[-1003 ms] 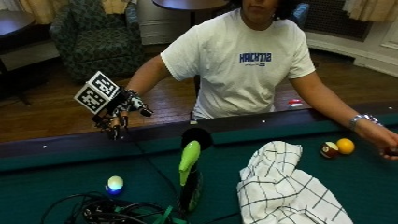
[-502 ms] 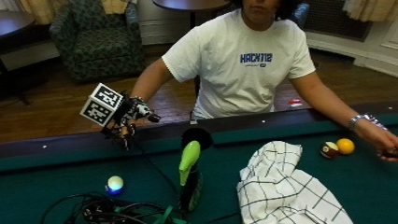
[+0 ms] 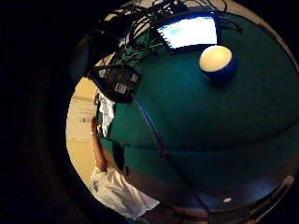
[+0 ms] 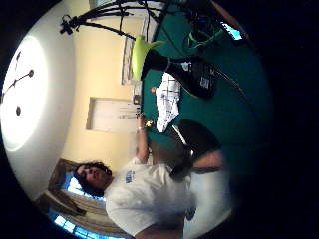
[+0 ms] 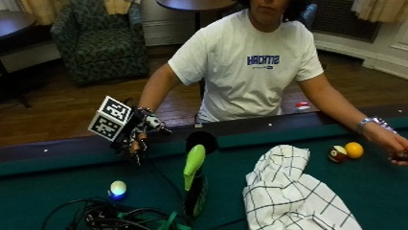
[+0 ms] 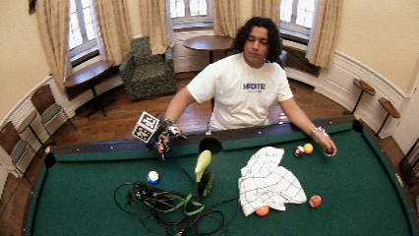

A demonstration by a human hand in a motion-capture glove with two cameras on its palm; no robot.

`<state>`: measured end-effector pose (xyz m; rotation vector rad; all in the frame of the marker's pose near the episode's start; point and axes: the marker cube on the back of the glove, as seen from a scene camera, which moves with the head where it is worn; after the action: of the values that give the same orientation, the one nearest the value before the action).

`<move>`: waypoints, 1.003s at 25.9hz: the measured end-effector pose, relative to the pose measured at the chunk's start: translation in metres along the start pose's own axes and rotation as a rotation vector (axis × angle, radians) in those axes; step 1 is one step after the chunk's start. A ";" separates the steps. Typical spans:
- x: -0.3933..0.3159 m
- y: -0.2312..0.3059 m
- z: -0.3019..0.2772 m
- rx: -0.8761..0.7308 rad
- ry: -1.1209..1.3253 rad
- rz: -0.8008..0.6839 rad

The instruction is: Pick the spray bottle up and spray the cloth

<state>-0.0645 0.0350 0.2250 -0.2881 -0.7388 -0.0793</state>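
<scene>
Now the gloved right hand [image 5: 137, 139] hangs with relaxed fingers, empty, over the pool table's [image 5: 57, 187] rail. Inward stand the green-topped spray bottle [image 5: 193, 184] and, beside it, the checked cloth [image 5: 290, 191].

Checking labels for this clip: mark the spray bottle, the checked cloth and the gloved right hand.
spray bottle [image 5: 194, 167], outside view, on its green trigger head.
checked cloth [image 5: 290, 191], outside view, mid fabric.
gloved right hand [image 5: 137, 139], outside view, on the fingers.

pool table [image 5: 51, 182]: bottle [image 5: 194, 184], cloth [image 5: 293, 196], balls [image 5: 345, 152]

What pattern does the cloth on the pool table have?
The cloth is white with a thin dark grid check, clearest in the outside view.
</scene>
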 end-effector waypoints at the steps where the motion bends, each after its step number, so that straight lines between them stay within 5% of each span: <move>1: -0.001 -0.002 0.002 -0.002 -0.002 -0.002; 26: -0.005 -0.017 0.013 0.163 -0.049 -0.011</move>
<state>-0.0795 0.0220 0.2348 -0.1306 -0.7906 -0.0224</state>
